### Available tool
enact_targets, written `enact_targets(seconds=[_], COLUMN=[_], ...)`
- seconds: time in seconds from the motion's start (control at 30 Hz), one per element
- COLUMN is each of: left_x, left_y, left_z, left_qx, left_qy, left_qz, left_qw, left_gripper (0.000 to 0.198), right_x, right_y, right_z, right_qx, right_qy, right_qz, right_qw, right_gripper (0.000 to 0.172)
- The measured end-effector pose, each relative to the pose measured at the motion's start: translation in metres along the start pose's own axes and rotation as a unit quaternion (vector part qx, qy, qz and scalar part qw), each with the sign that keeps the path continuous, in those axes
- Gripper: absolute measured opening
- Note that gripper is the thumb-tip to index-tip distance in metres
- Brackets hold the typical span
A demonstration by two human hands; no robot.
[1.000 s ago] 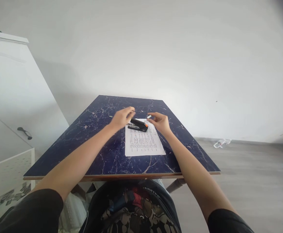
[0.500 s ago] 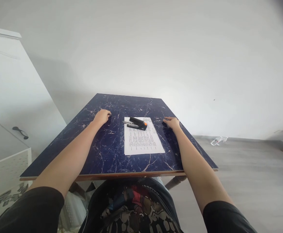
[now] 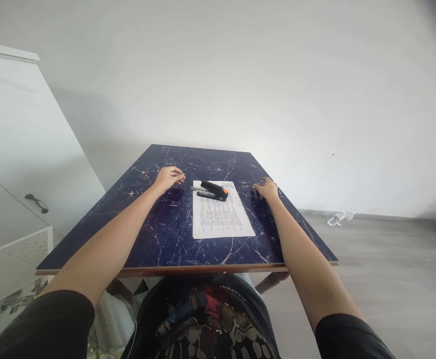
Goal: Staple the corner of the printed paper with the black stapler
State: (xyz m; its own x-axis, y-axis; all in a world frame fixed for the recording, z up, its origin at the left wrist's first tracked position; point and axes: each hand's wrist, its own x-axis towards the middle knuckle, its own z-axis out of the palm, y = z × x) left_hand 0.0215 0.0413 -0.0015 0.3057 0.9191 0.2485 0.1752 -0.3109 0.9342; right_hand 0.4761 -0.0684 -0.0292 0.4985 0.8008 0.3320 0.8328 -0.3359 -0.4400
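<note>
From my head camera, the black stapler (image 3: 213, 191), orange at one end, silvery metal jutting from the other, lies atop the printed paper (image 3: 223, 222). My left hand (image 3: 171, 178) narrows its fingers; my right hand (image 3: 268, 189) curls. I cannot tell whether either grips anything.

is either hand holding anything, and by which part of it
Cannot tell: anything in the left hand or right hand is too small to make out. Neither holds the stapler.
</note>
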Motion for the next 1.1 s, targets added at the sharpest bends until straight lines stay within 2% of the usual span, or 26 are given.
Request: enact_targets(seconds=[0.07,0.17,0.27,0.37,0.5,0.8,1.1], left_x=[-0.003,-0.007,-0.011,-0.014,-0.016,-0.015,-0.013], left_y=[0.005,0.012,0.018,0.02,0.019,0.016,0.011], left_z=[0.01,0.022,0.027,0.029,0.033,0.034,0.034], left_qx=[-0.065,-0.077,0.007,0.124,0.18,0.186,0.17], left_qy=[-0.026,-0.059,-0.08,-0.103,-0.131,-0.164,-0.162], left_qz=[-0.005,0.019,0.071,0.13,0.175,0.162,0.145], left_qw=[0.998,0.995,0.994,0.978,0.959,0.955,0.961], left_gripper=[0.048,0.052,0.042,0.026,0.013,0.009,0.013], right_x=[-0.001,-0.003,-0.006,-0.009,-0.011,-0.011,-0.009], right_y=[-0.001,-0.004,-0.007,-0.009,-0.011,-0.013,-0.013], right_z=[-0.001,-0.002,-0.003,-0.003,-0.004,-0.005,-0.003], right_qx=[0.015,0.044,0.073,0.092,0.103,0.111,0.114], right_qy=[0.003,0.002,-0.007,-0.014,-0.016,-0.017,-0.019], right_qz=[0.024,0.048,0.053,0.054,0.055,0.05,0.042], right_qw=[1.0,0.998,0.996,0.994,0.993,0.992,0.992], right_gripper=[0.058,0.056,0.049,0.044,0.04,0.032,0.029])
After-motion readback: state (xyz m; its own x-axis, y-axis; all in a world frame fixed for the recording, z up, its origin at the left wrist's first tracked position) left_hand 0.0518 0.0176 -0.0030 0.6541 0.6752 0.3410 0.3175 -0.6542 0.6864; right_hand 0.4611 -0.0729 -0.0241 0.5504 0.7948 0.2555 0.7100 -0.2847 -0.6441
